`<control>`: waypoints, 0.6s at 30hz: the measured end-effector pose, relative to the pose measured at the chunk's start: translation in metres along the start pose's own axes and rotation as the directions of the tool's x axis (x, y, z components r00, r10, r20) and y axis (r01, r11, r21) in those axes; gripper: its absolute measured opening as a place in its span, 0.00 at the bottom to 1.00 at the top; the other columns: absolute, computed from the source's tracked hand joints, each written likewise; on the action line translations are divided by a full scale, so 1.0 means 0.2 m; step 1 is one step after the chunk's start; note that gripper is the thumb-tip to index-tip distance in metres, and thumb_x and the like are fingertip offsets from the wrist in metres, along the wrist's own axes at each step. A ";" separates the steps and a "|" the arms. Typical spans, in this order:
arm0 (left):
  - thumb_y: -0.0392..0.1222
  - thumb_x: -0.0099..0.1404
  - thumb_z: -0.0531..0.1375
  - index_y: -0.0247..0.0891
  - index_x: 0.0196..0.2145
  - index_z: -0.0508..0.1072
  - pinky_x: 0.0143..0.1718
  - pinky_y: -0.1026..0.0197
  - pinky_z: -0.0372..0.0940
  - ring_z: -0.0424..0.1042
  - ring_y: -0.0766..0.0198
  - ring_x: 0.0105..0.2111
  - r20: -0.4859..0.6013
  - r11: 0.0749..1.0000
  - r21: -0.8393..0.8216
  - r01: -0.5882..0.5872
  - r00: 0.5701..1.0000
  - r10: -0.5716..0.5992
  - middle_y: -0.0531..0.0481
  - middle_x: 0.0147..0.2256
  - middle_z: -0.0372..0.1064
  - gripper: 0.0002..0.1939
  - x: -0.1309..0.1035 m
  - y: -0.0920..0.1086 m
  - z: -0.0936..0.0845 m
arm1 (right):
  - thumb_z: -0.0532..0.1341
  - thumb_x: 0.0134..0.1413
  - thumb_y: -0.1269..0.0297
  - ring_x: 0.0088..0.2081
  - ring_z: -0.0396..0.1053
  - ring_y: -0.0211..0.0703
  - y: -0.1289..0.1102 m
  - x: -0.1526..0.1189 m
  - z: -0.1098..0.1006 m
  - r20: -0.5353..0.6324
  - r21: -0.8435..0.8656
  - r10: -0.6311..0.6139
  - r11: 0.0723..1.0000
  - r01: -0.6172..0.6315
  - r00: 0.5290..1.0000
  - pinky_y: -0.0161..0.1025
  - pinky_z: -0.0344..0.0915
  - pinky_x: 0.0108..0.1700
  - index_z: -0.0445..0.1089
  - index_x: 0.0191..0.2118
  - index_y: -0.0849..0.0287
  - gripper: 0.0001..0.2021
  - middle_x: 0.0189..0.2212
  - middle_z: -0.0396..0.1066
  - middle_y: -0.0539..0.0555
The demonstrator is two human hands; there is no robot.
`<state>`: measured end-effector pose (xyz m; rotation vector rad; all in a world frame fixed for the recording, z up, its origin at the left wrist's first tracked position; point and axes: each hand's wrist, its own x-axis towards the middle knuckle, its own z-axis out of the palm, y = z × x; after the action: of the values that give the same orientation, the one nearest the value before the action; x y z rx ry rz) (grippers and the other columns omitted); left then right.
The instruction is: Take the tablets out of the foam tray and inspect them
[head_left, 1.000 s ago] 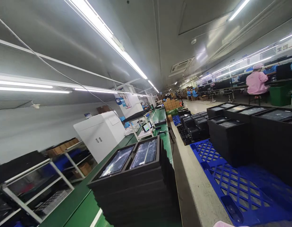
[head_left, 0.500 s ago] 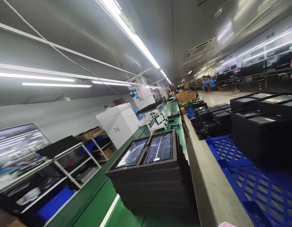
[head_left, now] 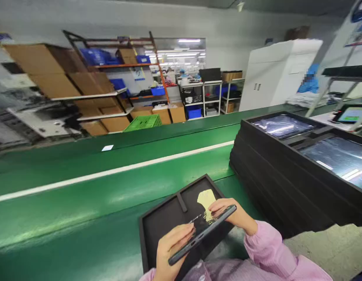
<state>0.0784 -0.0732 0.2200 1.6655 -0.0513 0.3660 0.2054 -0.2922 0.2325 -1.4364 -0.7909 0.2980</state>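
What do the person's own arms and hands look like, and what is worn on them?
Both arms wear loose pale pink sleeves with gathered cuffs at the wrist. The left hand and the right hand are bare: no gloves, and no rings or watch can be seen. No markings show on the sleeves.

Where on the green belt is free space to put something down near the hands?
The green belt is bare left of the black tray, and beyond it up to the white line. Only a small white label lies farther back. Right is crowded: the stack of black trays stands close, and both hands hold the tablet over the tray.
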 end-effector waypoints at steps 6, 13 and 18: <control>0.36 0.59 0.62 0.44 0.45 0.76 0.41 0.58 0.72 0.76 0.57 0.40 0.038 0.903 0.129 -0.410 0.912 0.408 0.45 0.40 0.76 0.15 -0.01 -0.02 -0.01 | 0.65 0.55 0.54 0.39 0.73 0.44 0.01 0.02 0.01 0.084 -0.029 -0.087 0.996 0.089 0.993 0.38 0.70 0.43 0.77 0.37 0.59 0.13 0.37 0.75 0.58; 0.37 0.58 0.63 0.43 0.43 0.77 0.43 0.58 0.71 0.76 0.57 0.40 0.019 0.910 0.142 -0.390 0.920 0.392 0.45 0.39 0.77 0.14 -0.02 0.01 0.00 | 0.64 0.56 0.55 0.39 0.73 0.45 0.00 0.01 0.00 0.089 -0.040 -0.081 0.996 0.085 0.993 0.39 0.70 0.42 0.77 0.37 0.58 0.12 0.36 0.75 0.58; 0.45 0.53 0.67 0.37 0.32 0.78 0.38 0.60 0.69 0.75 0.58 0.34 -0.328 1.000 0.028 0.012 0.945 -0.002 0.45 0.33 0.77 0.10 0.03 -0.04 0.03 | 0.66 0.48 0.60 0.31 0.70 0.44 0.02 0.01 0.08 -0.196 -0.074 0.090 0.992 -0.106 0.976 0.38 0.66 0.35 0.74 0.30 0.60 0.08 0.28 0.73 0.53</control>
<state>0.0883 -0.0770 0.2130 1.6131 0.2096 0.6371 0.1979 -0.2782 0.2288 -1.5611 -0.5815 0.1987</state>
